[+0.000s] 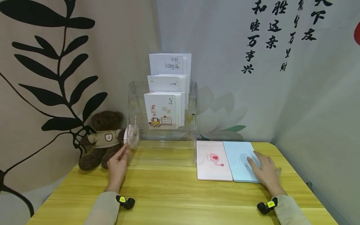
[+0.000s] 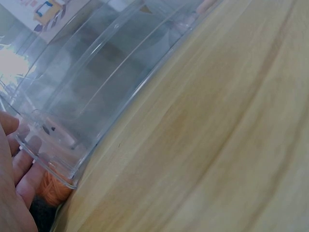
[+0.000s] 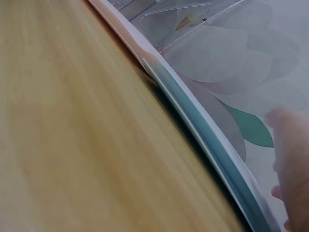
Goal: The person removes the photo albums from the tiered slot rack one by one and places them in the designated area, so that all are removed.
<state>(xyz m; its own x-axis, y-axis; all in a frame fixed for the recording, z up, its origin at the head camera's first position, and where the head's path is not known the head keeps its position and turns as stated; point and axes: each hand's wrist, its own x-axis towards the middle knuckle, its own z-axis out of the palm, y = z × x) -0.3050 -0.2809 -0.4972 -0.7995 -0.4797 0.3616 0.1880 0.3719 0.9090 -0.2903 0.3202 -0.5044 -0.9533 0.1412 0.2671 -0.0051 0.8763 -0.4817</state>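
My left hand (image 1: 118, 167) is raised at the left side of a clear acrylic rack (image 1: 168, 135), fingertips right at its side panel. In the left wrist view the fingers (image 2: 30, 181) lie along that panel, partly seen through the plastic. Next to them is a white round object (image 1: 130, 135), beside the rack. Spread over the right part of a light blue booklet (image 1: 239, 156) is my right hand (image 1: 265, 170), thumb and fingers apart. A pink booklet (image 1: 212, 161) with an elephant drawing lies flush against the blue one.
Upright white cards or booklets (image 1: 160, 109) stand in tiers in the rack. A brown teddy bear (image 1: 105, 137) sits left of it. An orange yarn ball (image 2: 55, 188) shows by the rack's corner. The wooden table (image 1: 168, 197) meets printed curtains behind.
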